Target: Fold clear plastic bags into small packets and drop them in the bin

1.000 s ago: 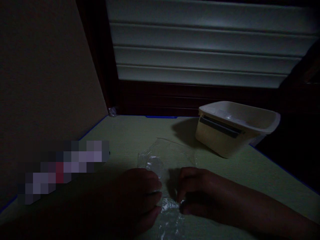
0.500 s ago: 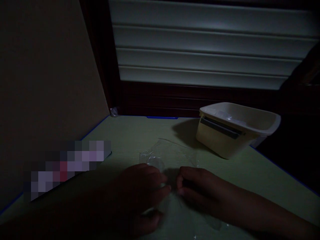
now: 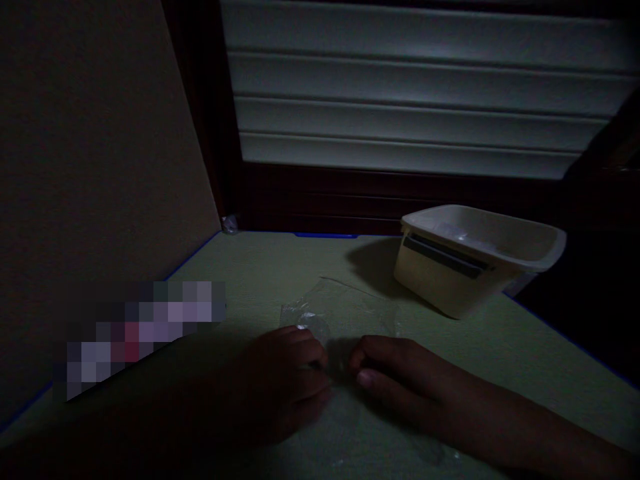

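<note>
Two bare hands work low over a pale green worktop with blue edging, in dim light. Behind it rises a pale slatted panel in a dark frame, and a plain wall closes off the left side. At the far right of the worktop sits a cream tub, open at the top, with a dark bar along its near side and something shiny and clear inside; it is near the right hand but apart from it. On the left, by the wall, a long item is blurred into blocks, so what it is cannot be told. A small crumpled clear scrap rests in the back corner. The clear plastic sheet lies flat in the middle of the worktop, its far part uncovered, its nearer part overlapped by both hands. The left hand has its fingers curled downward, close together, over the sheet's left side; the tips are blurred. The right hand faces it across a narrow gap, fingers bent inward and thumb drawn up near them. Whether either set of fingers is pinching the film or merely touching it, I cannot tell
</note>
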A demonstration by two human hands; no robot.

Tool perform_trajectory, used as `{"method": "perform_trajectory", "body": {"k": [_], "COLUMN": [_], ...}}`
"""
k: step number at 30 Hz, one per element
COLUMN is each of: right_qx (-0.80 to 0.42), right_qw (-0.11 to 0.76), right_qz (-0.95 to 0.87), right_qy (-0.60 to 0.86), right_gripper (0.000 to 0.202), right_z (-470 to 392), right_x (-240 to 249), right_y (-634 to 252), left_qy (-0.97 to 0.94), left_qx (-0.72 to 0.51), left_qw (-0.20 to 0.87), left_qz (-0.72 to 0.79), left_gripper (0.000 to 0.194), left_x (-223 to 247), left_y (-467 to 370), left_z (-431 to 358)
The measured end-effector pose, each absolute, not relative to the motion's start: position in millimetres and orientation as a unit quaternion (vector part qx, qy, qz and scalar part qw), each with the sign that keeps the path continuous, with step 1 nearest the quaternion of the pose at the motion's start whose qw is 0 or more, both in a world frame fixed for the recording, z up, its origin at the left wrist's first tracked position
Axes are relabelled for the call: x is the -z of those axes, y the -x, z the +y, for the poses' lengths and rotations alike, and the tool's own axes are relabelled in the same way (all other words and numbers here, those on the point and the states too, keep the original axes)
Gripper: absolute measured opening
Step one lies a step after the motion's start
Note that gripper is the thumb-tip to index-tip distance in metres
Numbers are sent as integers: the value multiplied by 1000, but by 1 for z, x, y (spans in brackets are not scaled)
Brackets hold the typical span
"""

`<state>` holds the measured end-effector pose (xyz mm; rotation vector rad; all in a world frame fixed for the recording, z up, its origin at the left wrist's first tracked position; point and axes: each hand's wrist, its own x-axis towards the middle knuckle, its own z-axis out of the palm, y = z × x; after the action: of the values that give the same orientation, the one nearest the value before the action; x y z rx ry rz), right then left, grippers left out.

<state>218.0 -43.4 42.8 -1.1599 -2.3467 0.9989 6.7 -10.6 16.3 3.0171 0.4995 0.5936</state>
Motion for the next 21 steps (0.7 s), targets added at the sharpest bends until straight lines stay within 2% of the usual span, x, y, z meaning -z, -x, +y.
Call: {"method": "perform_trajectory", "body": {"k": [5,11,18,21], "right_qx": [-337,-326,-233,-173], "right_qw": [170,180,214,236], "right_qz": [-827,-822,-818,-825], "right_qy": [417,432,480,483], "right_gripper": [16,14,13,14], "right_z": [-41,-38,-37,-35], "right_x": [-36,-26,-19,-15], "right_y": [-220,-217,-215,-216], "left_qy": [-944,-918,-894,-878], "left_qx": [-256,-250,-296,-309], "left_qw": [61,131,91,73], "left_qz": [199,278,323,358], "left_gripper": [19,10,44,51], "left_x": [-15,-9,-1,2], "left_y": [-7,-5,-5,-5], "left_z": [-8,-4,-3,-1]}}
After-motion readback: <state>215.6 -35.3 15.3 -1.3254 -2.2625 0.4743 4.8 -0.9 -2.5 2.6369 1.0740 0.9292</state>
